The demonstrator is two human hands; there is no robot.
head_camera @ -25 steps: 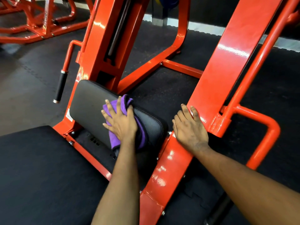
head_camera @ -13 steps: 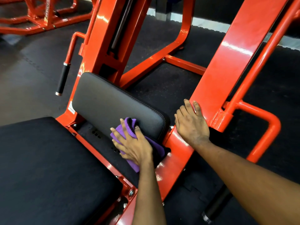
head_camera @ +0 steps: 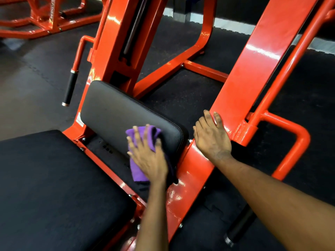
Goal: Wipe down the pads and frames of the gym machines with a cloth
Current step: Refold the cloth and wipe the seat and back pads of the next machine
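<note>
Head view, gym machine. Left hand (head_camera: pixel 146 156), fingers spread and straight, presses a purple cloth (head_camera: pixel 136 172) flat against the lower right corner of the tilted black pad (head_camera: pixel 117 113); it grasps nothing, and the cloth's lower part hangs below the pad's edge. Right hand (head_camera: pixel 212 138) lies released, palm down, on the sloping orange frame (head_camera: pixel 253 69) just right of the pad, fingers relaxed and pointing up the beam. A larger black seat pad (head_camera: pixel 54 187) fills the lower left; a black-gripped handle (head_camera: pixel 69 89) hangs left of the pad; dark rubber floor (head_camera: pixel 181 98) lies beneath; a second orange machine (head_camera: pixel 45 20) stands at upper left.
</note>
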